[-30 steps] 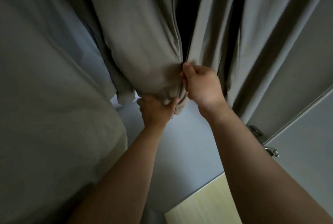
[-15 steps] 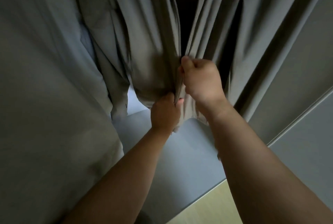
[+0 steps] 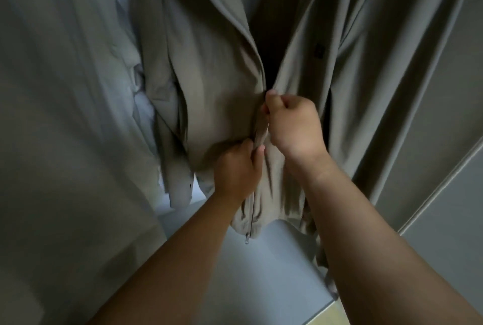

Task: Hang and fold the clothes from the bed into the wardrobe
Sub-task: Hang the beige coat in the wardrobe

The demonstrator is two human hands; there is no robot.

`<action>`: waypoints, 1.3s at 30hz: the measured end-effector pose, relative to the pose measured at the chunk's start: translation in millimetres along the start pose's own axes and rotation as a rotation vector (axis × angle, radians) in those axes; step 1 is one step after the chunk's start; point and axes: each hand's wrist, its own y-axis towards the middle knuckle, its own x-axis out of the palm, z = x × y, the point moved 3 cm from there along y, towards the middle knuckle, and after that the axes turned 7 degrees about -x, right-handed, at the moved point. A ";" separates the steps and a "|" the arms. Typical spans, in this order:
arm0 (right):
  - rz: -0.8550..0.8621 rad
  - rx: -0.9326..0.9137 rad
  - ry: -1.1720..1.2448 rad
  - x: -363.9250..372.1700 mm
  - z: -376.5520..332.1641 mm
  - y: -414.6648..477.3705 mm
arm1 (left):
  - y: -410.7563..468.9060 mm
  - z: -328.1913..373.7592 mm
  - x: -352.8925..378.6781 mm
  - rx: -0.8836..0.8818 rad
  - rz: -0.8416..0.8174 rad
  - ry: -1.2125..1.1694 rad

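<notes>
Hanging at frame centre, front parted above: olive jacket [image 3: 214, 94]. Gripping its zip edge with curled fingers, left hand [image 3: 236, 170], at 7 o'clock of right hand [image 3: 295, 126], itself pinching the seam higher up. At 9 o'clock, pale garment [image 3: 65, 115].

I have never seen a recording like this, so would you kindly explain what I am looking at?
No machine here: a person wears one camera on the head, looking down at their own bare arms. A grey-green jacket hangs before them. The left hand grips its lower front beside the zip; the right hand pinches higher up, where the two front edges meet. Above that the jacket hangs open. A paler garment hangs to the left; a grey board lies below.
</notes>
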 end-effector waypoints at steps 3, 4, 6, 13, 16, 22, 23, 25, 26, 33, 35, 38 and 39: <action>-0.041 0.072 0.056 3.7 -8.9 4.4 | 33.0 25.2 -16.8 0.013 0.074 -0.040; -0.062 0.098 0.059 5.9 -11.7 5.1 | 42.8 33.7 -19.8 0.049 0.050 0.051; -0.067 0.123 0.060 7.3 -22.5 9.5 | 52.2 41.5 -20.2 0.131 -0.009 0.211; 0.000 0.072 0.051 -7.3 -79.7 29.6 | 54.3 45.3 -52.7 0.026 -0.001 -0.011; -0.070 0.121 0.089 -4.5 -85.3 22.7 | 80.7 65.9 -73.6 0.052 0.090 -0.019; -0.039 0.024 0.003 -20.6 -140.1 43.7 | 81.3 83.1 -82.6 0.112 0.117 0.035; -0.029 -0.012 0.000 -24.8 -152.4 50.3 | 78.1 85.8 -83.2 0.126 0.117 0.036; 0.001 -0.032 0.032 -30.1 -166.6 57.9 | 81.2 91.1 -87.0 0.118 0.092 0.021; 0.016 -0.028 0.050 -31.0 -167.1 57.8 | 86.5 94.9 -90.6 0.092 0.070 0.016; -0.023 0.009 0.071 -29.2 -177.6 56.1 | 116.6 122.4 -115.3 0.142 0.195 -0.078; -0.011 -0.058 0.002 -31.0 -193.4 65.9 | 120.9 124.3 -113.2 0.182 0.146 -0.079; 0.031 -0.135 -0.012 -35.8 -206.1 74.4 | 125.7 123.3 -115.0 0.218 0.070 -0.052; 0.025 -0.154 -0.019 -37.3 -205.7 75.1 | 127.8 121.6 -119.3 0.231 0.063 -0.046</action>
